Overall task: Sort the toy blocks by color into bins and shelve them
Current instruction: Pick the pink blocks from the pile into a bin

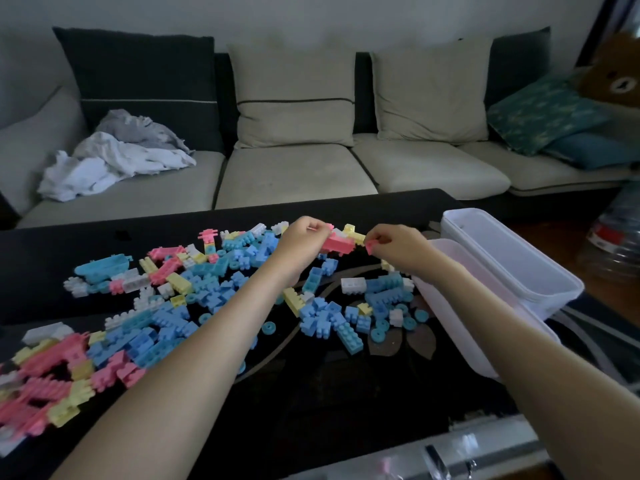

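Note:
Pastel toy blocks in blue, pink, yellow and white lie scattered over a black coffee table (346, 403). The blue pile (194, 306) fills the middle, and a pink cluster (45, 386) sits at the near left. My left hand (304, 247) is closed around a large pink block piece (337, 242) at the far side of the table. My right hand (398, 247) pinches a small pink block (371, 245) just to the right of it. Two white plastic bins (519, 268) stand at the table's right edge; the nearer bin (460, 306) lies under my right forearm.
A beige and dark sofa (294, 168) runs behind the table, with crumpled cloth (114, 161) on its left seat and teal cushions (547, 112) at the right. A shiny metal rail (467, 452) lies at the table's near right edge. A plastic bag (613, 244) sits on the floor at right.

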`<action>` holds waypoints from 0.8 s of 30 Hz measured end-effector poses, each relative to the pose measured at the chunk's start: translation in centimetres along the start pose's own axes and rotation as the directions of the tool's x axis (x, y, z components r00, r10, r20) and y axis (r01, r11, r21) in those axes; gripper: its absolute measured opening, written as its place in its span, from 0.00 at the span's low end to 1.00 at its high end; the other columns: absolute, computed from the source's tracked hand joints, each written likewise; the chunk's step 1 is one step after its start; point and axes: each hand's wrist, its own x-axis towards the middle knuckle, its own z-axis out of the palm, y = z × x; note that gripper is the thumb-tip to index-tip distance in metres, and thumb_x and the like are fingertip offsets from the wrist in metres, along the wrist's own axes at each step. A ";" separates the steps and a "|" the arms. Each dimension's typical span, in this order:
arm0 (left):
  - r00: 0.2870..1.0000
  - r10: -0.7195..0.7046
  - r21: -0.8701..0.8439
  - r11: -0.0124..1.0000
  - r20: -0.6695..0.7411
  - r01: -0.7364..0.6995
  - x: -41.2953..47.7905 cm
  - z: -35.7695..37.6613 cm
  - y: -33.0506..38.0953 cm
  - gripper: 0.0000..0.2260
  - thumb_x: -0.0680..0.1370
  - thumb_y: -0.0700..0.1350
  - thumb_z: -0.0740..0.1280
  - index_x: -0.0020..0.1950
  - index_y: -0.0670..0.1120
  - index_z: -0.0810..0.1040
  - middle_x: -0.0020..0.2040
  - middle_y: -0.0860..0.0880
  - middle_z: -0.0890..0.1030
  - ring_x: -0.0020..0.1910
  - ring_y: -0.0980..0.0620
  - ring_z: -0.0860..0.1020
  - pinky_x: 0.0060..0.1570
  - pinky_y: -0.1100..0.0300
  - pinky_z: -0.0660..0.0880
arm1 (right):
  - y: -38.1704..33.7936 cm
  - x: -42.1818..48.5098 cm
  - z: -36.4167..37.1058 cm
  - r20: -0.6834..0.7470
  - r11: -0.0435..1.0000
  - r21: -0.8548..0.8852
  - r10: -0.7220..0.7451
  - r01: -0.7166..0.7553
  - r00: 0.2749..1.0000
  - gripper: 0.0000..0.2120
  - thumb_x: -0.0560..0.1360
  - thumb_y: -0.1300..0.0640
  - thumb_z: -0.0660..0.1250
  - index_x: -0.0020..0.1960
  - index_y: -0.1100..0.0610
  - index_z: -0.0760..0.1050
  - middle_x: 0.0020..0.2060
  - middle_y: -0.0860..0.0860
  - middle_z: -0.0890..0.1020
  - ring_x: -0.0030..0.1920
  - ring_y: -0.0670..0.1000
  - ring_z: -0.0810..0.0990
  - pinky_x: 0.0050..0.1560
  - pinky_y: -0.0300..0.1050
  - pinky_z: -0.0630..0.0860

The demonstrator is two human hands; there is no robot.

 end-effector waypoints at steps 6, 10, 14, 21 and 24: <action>0.958 0.279 0.034 0.959 0.068 -0.282 -2.8 6.4 4.4 0.06 0.80 0.46 0.61 0.54 0.49 0.76 0.49 0.55 0.77 0.49 0.58 0.75 0.44 0.67 0.70 | 2.8 -5.4 -6.8 0.029 0.988 -0.029 0.151 -0.150 0.988 0.08 0.77 0.59 0.60 0.51 0.56 0.76 0.43 0.50 0.77 0.37 0.47 0.73 0.33 0.38 0.68; 0.920 0.382 0.049 0.921 0.082 -0.387 -4.7 10.8 6.8 0.06 0.80 0.44 0.61 0.53 0.46 0.77 0.47 0.55 0.77 0.46 0.59 0.74 0.38 0.73 0.67 | 4.6 -7.7 -8.7 0.084 0.961 -0.149 0.248 -0.234 0.965 0.10 0.76 0.59 0.60 0.55 0.58 0.76 0.41 0.50 0.75 0.36 0.47 0.72 0.35 0.40 0.70; 0.908 0.388 0.118 0.906 0.157 -0.407 -5.7 13.2 6.4 0.07 0.80 0.45 0.62 0.54 0.45 0.76 0.49 0.51 0.79 0.45 0.57 0.75 0.36 0.74 0.68 | 5.4 -8.9 -9.3 0.108 0.948 -0.186 0.280 -0.257 0.954 0.17 0.77 0.59 0.59 0.65 0.55 0.71 0.52 0.49 0.74 0.46 0.48 0.74 0.47 0.41 0.71; 0.872 0.298 0.280 0.863 0.389 -0.420 -4.9 11.5 5.3 0.13 0.82 0.46 0.57 0.63 0.48 0.77 0.61 0.51 0.78 0.59 0.54 0.76 0.52 0.64 0.68 | 5.6 -8.5 -9.1 0.121 0.947 -0.236 0.251 -0.217 0.960 0.21 0.78 0.59 0.60 0.70 0.52 0.66 0.65 0.52 0.74 0.63 0.51 0.72 0.62 0.44 0.67; 0.892 0.269 0.325 0.860 0.363 -0.392 -4.1 9.9 4.5 0.12 0.82 0.45 0.58 0.62 0.48 0.76 0.60 0.52 0.78 0.55 0.56 0.75 0.49 0.65 0.68 | 5.0 -7.5 -8.1 0.093 0.958 -0.226 0.202 -0.177 0.975 0.21 0.78 0.59 0.60 0.70 0.53 0.67 0.65 0.53 0.73 0.63 0.52 0.72 0.61 0.44 0.67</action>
